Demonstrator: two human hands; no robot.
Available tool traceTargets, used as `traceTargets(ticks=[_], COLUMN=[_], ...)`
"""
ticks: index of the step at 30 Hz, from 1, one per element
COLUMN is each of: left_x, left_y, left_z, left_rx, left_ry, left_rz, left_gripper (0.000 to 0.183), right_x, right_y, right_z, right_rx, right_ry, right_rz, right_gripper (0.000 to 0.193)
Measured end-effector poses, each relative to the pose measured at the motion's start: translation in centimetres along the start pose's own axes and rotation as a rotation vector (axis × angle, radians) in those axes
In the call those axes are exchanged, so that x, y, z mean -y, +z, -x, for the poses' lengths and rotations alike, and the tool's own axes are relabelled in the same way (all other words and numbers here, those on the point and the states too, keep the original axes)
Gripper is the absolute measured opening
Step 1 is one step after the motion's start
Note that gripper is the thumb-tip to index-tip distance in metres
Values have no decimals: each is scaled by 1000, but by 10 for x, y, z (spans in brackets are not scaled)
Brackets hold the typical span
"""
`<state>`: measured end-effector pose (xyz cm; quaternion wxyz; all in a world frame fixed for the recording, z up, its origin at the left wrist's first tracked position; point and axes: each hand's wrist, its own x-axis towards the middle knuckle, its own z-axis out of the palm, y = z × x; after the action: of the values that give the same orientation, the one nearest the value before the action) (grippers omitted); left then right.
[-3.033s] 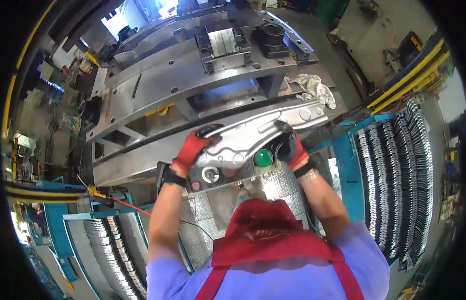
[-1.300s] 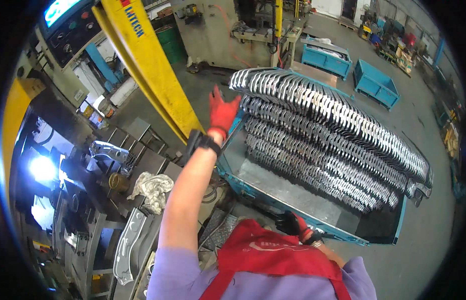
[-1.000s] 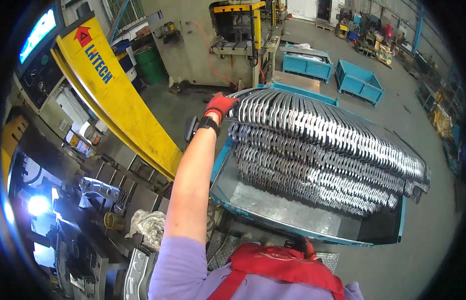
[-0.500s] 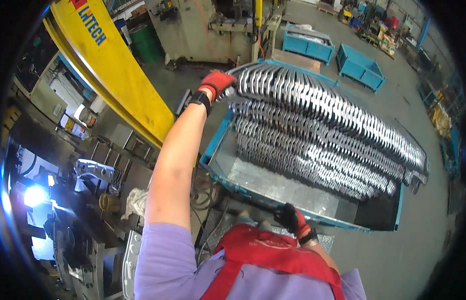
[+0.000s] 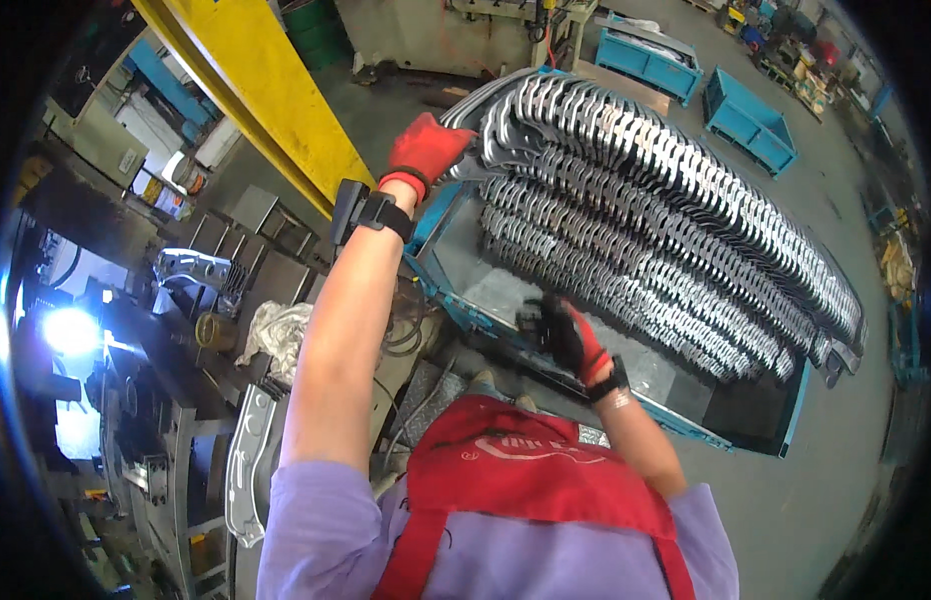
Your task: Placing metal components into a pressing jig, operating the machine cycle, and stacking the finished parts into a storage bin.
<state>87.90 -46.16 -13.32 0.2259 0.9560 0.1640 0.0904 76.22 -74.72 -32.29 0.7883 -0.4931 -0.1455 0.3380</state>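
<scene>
My left hand [image 5: 431, 152], in a red glove, is closed on the left end of a stamped metal part [image 5: 514, 138] at the end of the top row. Its fingertips are partly hidden behind the metal. Many curved, shiny parts of the same kind stand packed in stacked rows [image 5: 636, 250] inside a blue metal bin [image 5: 456, 310]. Over the bin's near edge hovers my right hand [image 5: 576, 340], in a black and red glove. Its fingers look apart, though blurred by motion, and nothing shows in them.
A yellow post [image 5: 276, 90] rises left of the bin. Two more blue bins [image 5: 646, 65] [image 5: 751, 125] stand beyond it. At left, a bright light glares beside a bench; a white cloth [image 5: 276, 340] and another metal part [image 5: 248, 465] lie nearer me.
My right hand has risen from near my apron to the bin's near edge. My left hand stays at the row's left end, where the end part now stands out more. The view has shifted.
</scene>
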Motion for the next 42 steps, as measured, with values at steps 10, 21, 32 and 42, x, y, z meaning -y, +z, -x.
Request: traceTargets(ticks=[10,21,32,42], left_x=[-17,-10,36,82], left_y=[-19,-41,-40,-64], left_z=[60,141,221,294], left_rx=[-223,-291,-237,-156], left_ry=[93,92,56,-31], left_rz=[23,130,309,470], left_gripper=[61,61,72,76], right_x=[86,84,51,14], right_y=[31,30,51,91], right_z=[-155,-193,-201,-154], right_rx=[-162,-392,15,254], right_ry=[-284,-386,-480,-318], right_rz=[400,-36,-519,-560], right_gripper=[29,16,35,40])
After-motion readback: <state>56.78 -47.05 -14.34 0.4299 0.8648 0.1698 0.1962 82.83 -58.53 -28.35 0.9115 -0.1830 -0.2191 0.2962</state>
